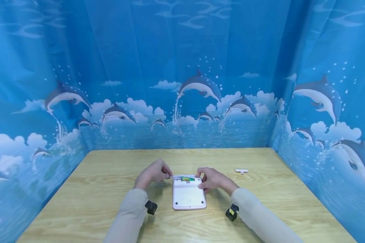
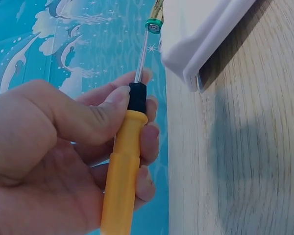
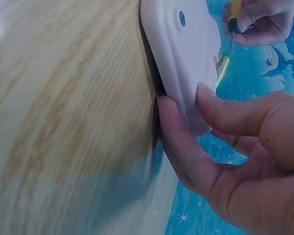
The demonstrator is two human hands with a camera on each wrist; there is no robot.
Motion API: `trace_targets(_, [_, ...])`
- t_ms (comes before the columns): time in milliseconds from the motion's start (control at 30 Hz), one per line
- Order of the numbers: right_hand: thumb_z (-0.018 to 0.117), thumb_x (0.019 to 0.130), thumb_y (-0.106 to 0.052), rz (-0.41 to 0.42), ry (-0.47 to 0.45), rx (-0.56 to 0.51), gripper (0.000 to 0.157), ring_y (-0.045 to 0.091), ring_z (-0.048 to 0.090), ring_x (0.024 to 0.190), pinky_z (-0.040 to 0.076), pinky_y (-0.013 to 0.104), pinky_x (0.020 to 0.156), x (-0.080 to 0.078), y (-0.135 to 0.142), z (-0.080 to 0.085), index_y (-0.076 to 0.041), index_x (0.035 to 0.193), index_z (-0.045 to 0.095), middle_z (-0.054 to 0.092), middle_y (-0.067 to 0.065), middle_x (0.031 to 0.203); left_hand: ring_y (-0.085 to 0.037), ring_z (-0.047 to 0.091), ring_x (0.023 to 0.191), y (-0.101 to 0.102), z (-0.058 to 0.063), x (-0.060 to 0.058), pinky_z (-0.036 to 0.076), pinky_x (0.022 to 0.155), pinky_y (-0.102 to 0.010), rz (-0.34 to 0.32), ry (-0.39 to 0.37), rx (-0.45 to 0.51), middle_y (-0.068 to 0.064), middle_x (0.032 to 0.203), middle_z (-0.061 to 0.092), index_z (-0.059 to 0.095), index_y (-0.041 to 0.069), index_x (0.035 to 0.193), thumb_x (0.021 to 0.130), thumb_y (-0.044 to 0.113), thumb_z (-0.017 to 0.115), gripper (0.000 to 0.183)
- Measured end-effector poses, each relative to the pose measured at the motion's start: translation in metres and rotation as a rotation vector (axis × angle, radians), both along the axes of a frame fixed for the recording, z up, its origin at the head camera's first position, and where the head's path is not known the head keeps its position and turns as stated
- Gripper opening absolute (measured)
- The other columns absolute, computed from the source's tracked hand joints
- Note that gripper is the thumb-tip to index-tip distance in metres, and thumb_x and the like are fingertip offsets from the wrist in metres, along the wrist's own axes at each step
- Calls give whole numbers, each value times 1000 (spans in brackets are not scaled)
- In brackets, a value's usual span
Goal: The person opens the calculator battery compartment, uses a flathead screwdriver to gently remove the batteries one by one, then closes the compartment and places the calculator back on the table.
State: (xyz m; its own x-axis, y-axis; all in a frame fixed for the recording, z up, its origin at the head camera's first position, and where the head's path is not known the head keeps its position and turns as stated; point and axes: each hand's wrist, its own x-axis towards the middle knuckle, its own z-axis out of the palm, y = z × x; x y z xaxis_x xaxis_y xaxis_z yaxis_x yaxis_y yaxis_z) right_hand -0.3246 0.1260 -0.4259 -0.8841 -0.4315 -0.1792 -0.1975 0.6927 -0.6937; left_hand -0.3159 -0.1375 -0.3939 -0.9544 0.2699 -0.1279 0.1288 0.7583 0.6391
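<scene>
White, the device lies in from the far edge of the table, and your left hand's fingers clamp a screwdriver against a green battery, apparently prying, so lift gently while your right hand pinches near the device's far-right corner.

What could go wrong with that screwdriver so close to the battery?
The screwdriver in the left hand might slip: its metal shaft points toward the right hand, so it could poke it. Its tip is by the green end of the battery, so it may scratch it or flick it away from the white device. The small white piece lying apart on the table might get knocked and lost.
</scene>
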Motion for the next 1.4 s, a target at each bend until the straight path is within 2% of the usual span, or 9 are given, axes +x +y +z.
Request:
trace_targets(400, [74,90,1,-7,-13,-2,22,21,66,71,63,31,62,1,0,-1,-8,107,63,62,12,88,-20,67,73,-2,0,2,51,61,-24,7,17,-26,-9,95,79,81,6,96,92,-5,67,18])
trace_targets(600, [75,90,1,-16,-18,0,22,21,66,71,64,33,63,1,0,-1,-8,108,63,62,13,89,-23,69,78,-4,4,4,54,62,-26,37,0,-21,-10,97,78,81,6,99,94,-4,66,18])
trace_targets(733, [74,91,1,-16,-18,-1,22,21,66,70,64,33,63,1,0,-1,-8,107,63,62,13,88,-24,71,83,-6,4,5,56,65,-28,51,-20,-18,-11,98,78,80,6,102,94,-2,67,17])
trace_targets(933, [74,90,2,-17,-17,-4,23,22,66,71,63,32,63,2,1,-1,-8,108,63,62,13,89,-22,71,85,-15,4,8,60,73,-34,64,-8,-24,-8,99,75,77,6,108,96,1,67,16])
trace_targets(1133, [74,90,2,-15,-18,-11,22,22,66,71,63,31,63,2,0,-1,-8,107,63,62,13,89,-26,70,86,-22,5,12,57,68,-31,105,1,2,-11,97,72,73,3,111,96,1,67,16])
trace_targets(1400, [74,90,3,-10,-16,-13,22,22,66,70,64,32,62,2,0,-1,-7,107,62,62,14,88,-27,69,80,-30,10,18,56,63,-29,107,15,-21,-14,95,71,70,-3,112,94,-1,68,18])
